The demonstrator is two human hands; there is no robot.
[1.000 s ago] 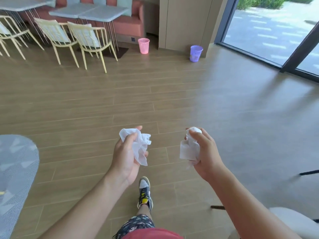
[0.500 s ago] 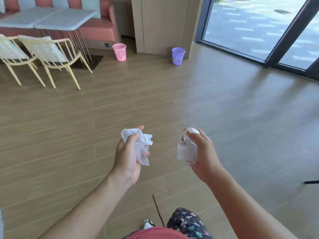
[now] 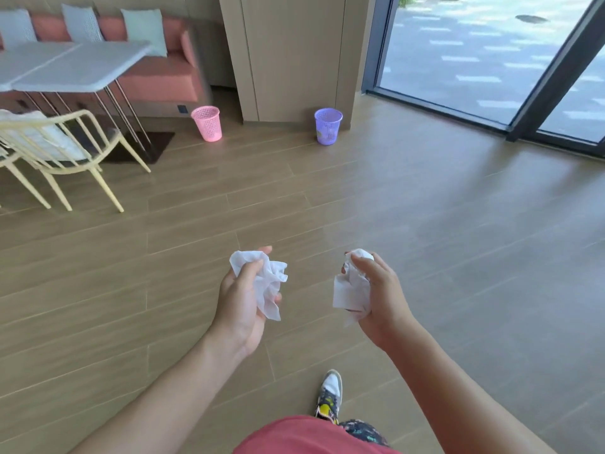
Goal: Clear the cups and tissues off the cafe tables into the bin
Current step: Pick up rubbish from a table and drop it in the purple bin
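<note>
This is a cafe seating area. A tall wood-panelled column point(image 3: 294, 57) stands at the back. Left of the column, a coral upholstered bench point(image 3: 157, 80) with pale cushions point(image 3: 144, 29) runs along the wall. Two pale surfaces point(image 3: 75, 68) on thin metal legs stand pushed together in front of it, with cream slatted chairs point(image 3: 65, 142) on their near side. A pink mesh bin point(image 3: 207, 123) sits just left of the column's foot, and a purple bin point(image 3: 328, 126) sits in front of its right end. Right of the column, dark-framed full-height glass point(image 3: 458, 60) looks onto a sunlit paved terrace. Wood-look planks cover the floor point(image 3: 425, 224).
</note>
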